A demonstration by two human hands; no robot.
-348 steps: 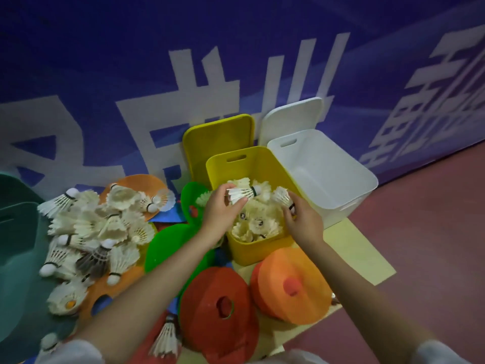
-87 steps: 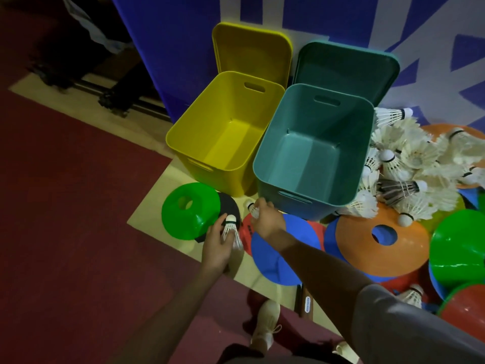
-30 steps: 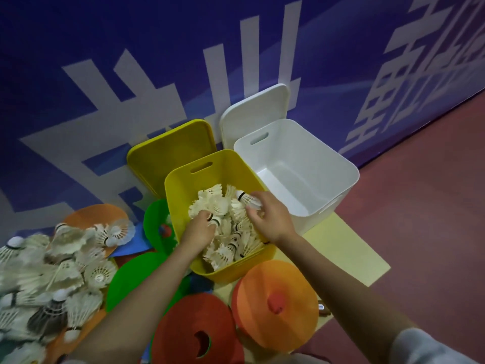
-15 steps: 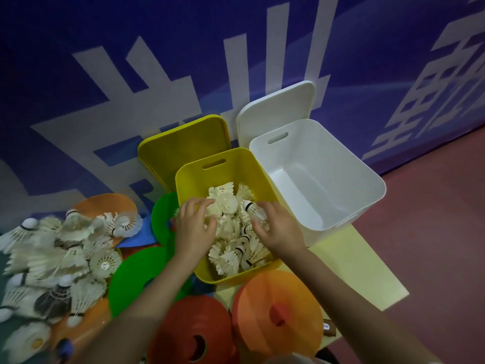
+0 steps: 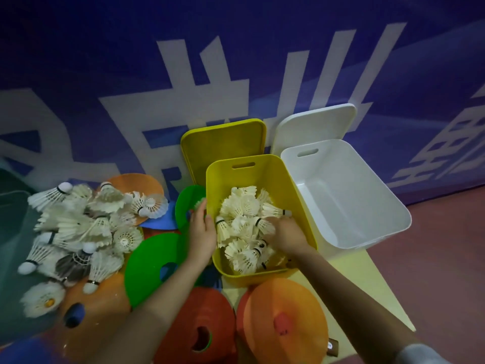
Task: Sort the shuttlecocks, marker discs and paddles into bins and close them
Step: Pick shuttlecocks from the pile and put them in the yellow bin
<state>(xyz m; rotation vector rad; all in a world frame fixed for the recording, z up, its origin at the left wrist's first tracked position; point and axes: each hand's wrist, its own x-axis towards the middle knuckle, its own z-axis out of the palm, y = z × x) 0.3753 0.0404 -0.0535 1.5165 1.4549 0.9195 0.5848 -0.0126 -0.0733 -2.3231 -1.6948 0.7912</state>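
A yellow bin (image 5: pixel 262 164) stands open in the middle, half full of white shuttlecocks (image 5: pixel 244 208). My left hand (image 5: pixel 202 232) lies over the bin's left rim, fingers apart and holding nothing. My right hand (image 5: pixel 287 232) rests palm down on the shuttlecocks inside the bin, fingertips partly buried among them. A loose pile of shuttlecocks (image 5: pixel 78 227) lies on the floor to the left, on top of marker discs. Green discs (image 5: pixel 149 261), a red disc stack (image 5: pixel 199 324) and an orange disc stack (image 5: pixel 283 319) lie in front of the bin. No paddle is in view.
An empty white bin (image 5: pixel 367 200) stands right of the yellow one. A yellow lid (image 5: pixel 223 143) and a white lid (image 5: pixel 315 122) lean on the blue banner wall behind the bins. A teal bin (image 5: pixel 10 206) shows at the left edge. Red floor lies to the right.
My left hand has slid from above the shuttlecocks to the bin's left rim. My right hand has sunk a little deeper into the bin. The view has shifted slightly.
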